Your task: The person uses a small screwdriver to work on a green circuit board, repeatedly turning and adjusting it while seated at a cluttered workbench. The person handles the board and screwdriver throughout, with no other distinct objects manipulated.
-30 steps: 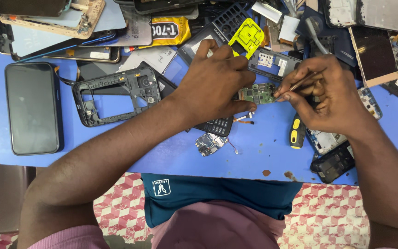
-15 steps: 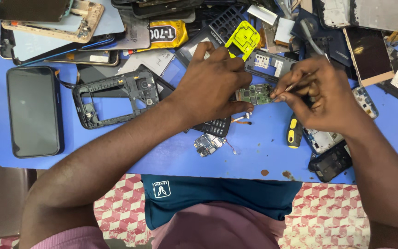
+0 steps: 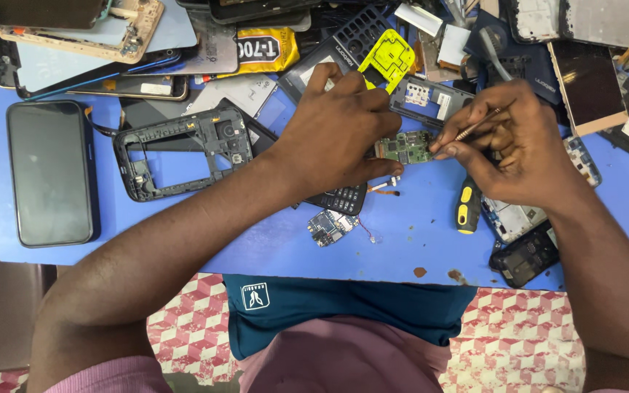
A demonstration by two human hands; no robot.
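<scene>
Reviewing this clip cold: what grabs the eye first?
At centre, the left hand steadies a small green circuit board while the right hand works a thin metal tool against its edge. Around them a blue table carries phone parts, notably a black phone at far left and a bright yellow part above.

Blue worktable (image 3: 183, 240) under even light — scuffed front edge, red-and-white checked floor (image 3: 191, 320) below
</scene>
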